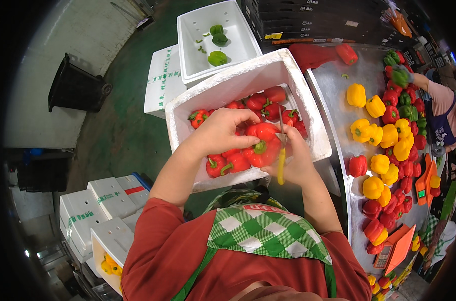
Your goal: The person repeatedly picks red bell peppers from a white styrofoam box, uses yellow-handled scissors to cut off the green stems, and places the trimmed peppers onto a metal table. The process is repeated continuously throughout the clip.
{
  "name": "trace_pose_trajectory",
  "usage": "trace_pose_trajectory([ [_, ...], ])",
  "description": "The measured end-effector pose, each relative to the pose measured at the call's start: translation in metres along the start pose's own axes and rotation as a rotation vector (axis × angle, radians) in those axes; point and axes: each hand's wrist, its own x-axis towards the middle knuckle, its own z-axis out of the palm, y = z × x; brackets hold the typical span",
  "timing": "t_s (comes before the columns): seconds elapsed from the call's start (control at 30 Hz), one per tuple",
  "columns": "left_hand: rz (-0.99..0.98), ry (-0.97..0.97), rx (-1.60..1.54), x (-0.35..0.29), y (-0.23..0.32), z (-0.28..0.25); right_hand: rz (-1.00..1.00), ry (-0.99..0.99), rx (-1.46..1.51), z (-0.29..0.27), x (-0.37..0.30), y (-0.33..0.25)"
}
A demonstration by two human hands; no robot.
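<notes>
A red bell pepper (263,132) with a green stem is held up over a white foam box (175,118). My left hand (222,131) is closed on its left side, thumb by the stem. On the pepper's right side, my right hand (299,158) grips a yellow-handled cutting tool (281,168). Its thin metal blade points away from me; whether it is scissors or a knife I cannot tell. My right fingers are partly hidden behind the pepper and tool. More red bell peppers (236,163) lie in the box below my hands.
Behind stands another white foam box (184,35) with green peppers (218,58). At right, a metal table (333,83) bears yellow (373,185) and red peppers and orange scales (396,246). A co-worker's gloved hand (401,76) holds a green pepper. Foam boxes (77,213) are stacked at lower left.
</notes>
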Motion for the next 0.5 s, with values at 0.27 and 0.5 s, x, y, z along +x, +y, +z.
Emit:
trace_pose_trajectory([
  [0.27, 0.067, -0.008, 0.43, 0.003, 0.015, 0.007, 0.07, -0.058, -0.03, -0.01, 0.005, -0.017],
  [0.5, 0.121, 0.17, 0.305, 0.003, -0.004, 0.012, 0.231, -0.012, 0.316, -0.005, -0.006, 0.004],
])
